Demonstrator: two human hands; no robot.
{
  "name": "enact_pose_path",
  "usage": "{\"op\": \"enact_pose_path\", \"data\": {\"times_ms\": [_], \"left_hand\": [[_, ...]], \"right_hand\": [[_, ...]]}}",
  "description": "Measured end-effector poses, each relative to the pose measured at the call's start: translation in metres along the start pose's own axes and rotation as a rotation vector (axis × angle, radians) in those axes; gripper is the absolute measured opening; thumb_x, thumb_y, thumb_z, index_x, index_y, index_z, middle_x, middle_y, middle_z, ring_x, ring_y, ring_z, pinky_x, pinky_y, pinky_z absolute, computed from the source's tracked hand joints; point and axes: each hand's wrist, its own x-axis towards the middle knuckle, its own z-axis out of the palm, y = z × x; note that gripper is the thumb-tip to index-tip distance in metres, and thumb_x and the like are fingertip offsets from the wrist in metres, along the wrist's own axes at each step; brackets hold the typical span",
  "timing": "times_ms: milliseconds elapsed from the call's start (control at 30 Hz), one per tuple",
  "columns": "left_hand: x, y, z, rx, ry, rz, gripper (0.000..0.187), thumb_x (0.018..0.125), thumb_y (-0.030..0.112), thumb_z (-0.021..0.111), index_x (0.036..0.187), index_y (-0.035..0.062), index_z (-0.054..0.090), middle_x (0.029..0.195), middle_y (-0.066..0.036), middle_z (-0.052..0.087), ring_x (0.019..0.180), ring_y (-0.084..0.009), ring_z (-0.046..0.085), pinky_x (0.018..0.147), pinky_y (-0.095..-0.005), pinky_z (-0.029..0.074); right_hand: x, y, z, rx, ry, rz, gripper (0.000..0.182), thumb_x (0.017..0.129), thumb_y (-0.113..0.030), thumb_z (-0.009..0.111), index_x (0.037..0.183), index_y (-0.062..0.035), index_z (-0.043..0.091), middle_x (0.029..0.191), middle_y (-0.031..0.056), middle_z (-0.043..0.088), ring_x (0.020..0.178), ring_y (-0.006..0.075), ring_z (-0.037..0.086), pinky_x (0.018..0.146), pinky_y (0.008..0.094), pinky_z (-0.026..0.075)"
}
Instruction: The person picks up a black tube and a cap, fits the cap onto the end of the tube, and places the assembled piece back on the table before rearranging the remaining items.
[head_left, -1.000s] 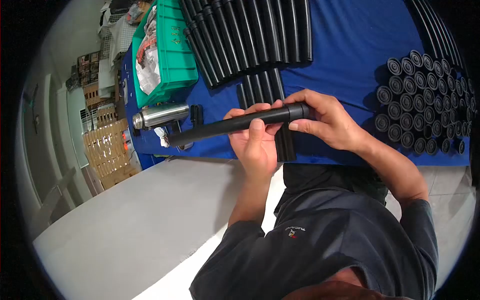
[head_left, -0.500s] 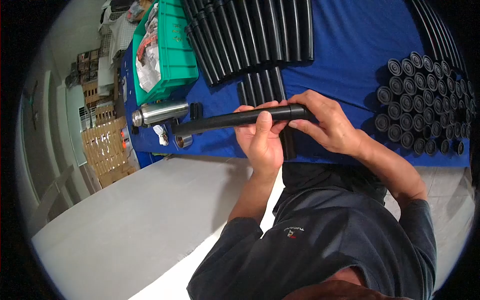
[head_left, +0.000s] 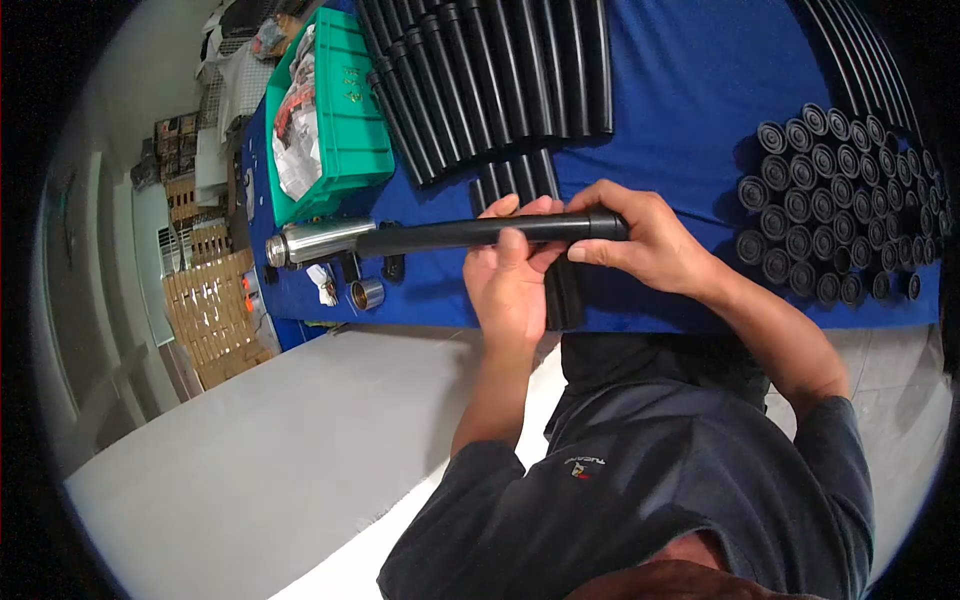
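A long black tube point(head_left: 440, 236) lies nearly level across both hands. My left hand point(head_left: 510, 280) is palm up around its middle, with the thumb on top. My right hand point(head_left: 645, 238) grips the collared right end between thumb and fingers. The tube's left end overlaps a steel flask point(head_left: 325, 243) in the view. Under and behind my left hand, several shorter black tubes point(head_left: 530, 175) lie on the blue cloth point(head_left: 680, 110). Many black round caps point(head_left: 800, 210) stand in rows to the right.
Rows of long black tubes point(head_left: 500, 80) lie at the back. A green crate point(head_left: 355, 120) with paper and plastic stands at the back left. Near the flask are a steel cup point(head_left: 367, 293) and a white item point(head_left: 323, 285). Thin black rods point(head_left: 865, 60) lie back right.
The held tube has tilted closer to level, its left end now over the flask. My left hand has shifted slightly left, and the view has moved a little.
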Motion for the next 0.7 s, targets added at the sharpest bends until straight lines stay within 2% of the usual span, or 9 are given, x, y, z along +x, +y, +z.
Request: {"op": "enact_pose_path", "data": {"times_ms": [67, 100, 200, 300, 400, 500, 600, 700], "left_hand": [[0.001, 0.008, -0.002, 0.023, -0.047, 0.038, 0.051, 0.101, 0.02, 0.063, 0.143, 0.002, 0.04, 0.128, -0.025, 0.062, 0.124, -0.0388, 0.06, 0.098, -0.0518, 0.057], [0.002, 0.014, -0.004, 0.024, -0.032, 0.095, 0.046, 0.101, 0.016, 0.062, 0.141, 0.0038, 0.041, 0.128, -0.024, 0.063, 0.122, -0.0405, 0.061, 0.096, -0.0539, 0.058], [0.002, 0.025, -0.015, 0.011, -0.056, 0.103, 0.033, 0.102, 0.012, 0.058, 0.132, 0.0064, 0.046, 0.124, -0.023, 0.064, 0.117, -0.0408, 0.064, 0.09, -0.0534, 0.062], [-0.003, 0.019, -0.016, 0.004, -0.012, 0.108, 0.024, 0.103, 0.013, 0.056, 0.126, 0.0075, 0.051, 0.122, -0.022, 0.065, 0.116, -0.04, 0.065, 0.086, -0.0514, 0.064], [-0.009, 0.008, -0.01, -0.017, 0.058, 0.12, 0.02, 0.105, 0.017, 0.054, 0.122, 0.0079, 0.055, 0.122, -0.021, 0.065, 0.118, -0.0395, 0.064, 0.083, -0.0492, 0.066], [-0.011, 0.009, -0.006, -0.001, 0.088, 0.116, 0.02, 0.105, 0.018, 0.053, 0.122, 0.0074, 0.055, 0.12, -0.02, 0.066, 0.116, -0.0395, 0.065, 0.082, -0.0474, 0.066], [-0.011, 0.014, -0.011, 0.013, 0.081, 0.079, 0.02, 0.106, 0.018, 0.052, 0.122, 0.0069, 0.054, 0.12, -0.02, 0.066, 0.116, -0.0396, 0.065, 0.081, -0.0463, 0.067], [-0.006, 0.016, -0.019, -0.001, 0.042, 0.048, 0.02, 0.106, 0.018, 0.052, 0.123, 0.0067, 0.054, 0.12, -0.02, 0.065, 0.115, -0.0396, 0.065, 0.081, -0.0462, 0.067]], "right_hand": [[-0.001, -0.002, -0.004, -0.031, -0.007, -0.005, 0.038, 0.085, -0.018, 0.081, 0.111, 0.0014, 0.062, 0.079, 0.0115, 0.066, 0.076, 0.0148, 0.064, 0.07, 0.0328, 0.05], [0.0, -0.002, -0.004, -0.045, -0.014, -0.009, 0.037, 0.085, -0.018, 0.081, 0.11, 0.0015, 0.062, 0.078, 0.0111, 0.066, 0.075, 0.0146, 0.064, 0.069, 0.0324, 0.05], [-0.001, -0.006, 0.001, 0.171, -0.051, 0.109, 0.035, 0.085, -0.017, 0.081, 0.108, 0.001, 0.063, 0.073, 0.0096, 0.065, 0.069, 0.0138, 0.064, 0.064, 0.0322, 0.05], [-0.001, -0.011, -0.001, 0.169, -0.083, 0.192, 0.029, 0.09, -0.013, 0.077, 0.111, 0.0003, 0.062, 0.074, 0.0004, 0.063, 0.066, 0.0067, 0.06, 0.061, 0.0255, 0.048], [-0.002, -0.005, -0.002, 0.045, -0.017, 0.045, 0.031, 0.086, -0.015, 0.079, 0.107, 0.0005, 0.062, 0.069, 0.0091, 0.063, 0.064, 0.0168, 0.064, 0.059, 0.0345, 0.048], [-0.002, -0.001, -0.002, -0.075, 0.027, -0.167, 0.029, 0.087, -0.015, 0.078, 0.106, 0.0008, 0.062, 0.067, 0.009, 0.062, 0.063, 0.0169, 0.064, 0.058, 0.0352, 0.048], [-0.001, -0.007, -0.007, -0.046, -0.097, -0.007, 0.03, 0.087, -0.016, 0.077, 0.106, 0.0012, 0.062, 0.068, 0.0107, 0.062, 0.064, 0.019, 0.065, 0.059, 0.036, 0.048], [-0.002, -0.014, -0.006, 0.119, -0.149, 0.201, 0.031, 0.086, -0.016, 0.077, 0.106, 0.0016, 0.061, 0.07, 0.0128, 0.062, 0.066, 0.0225, 0.065, 0.06, 0.0368, 0.048]]}}
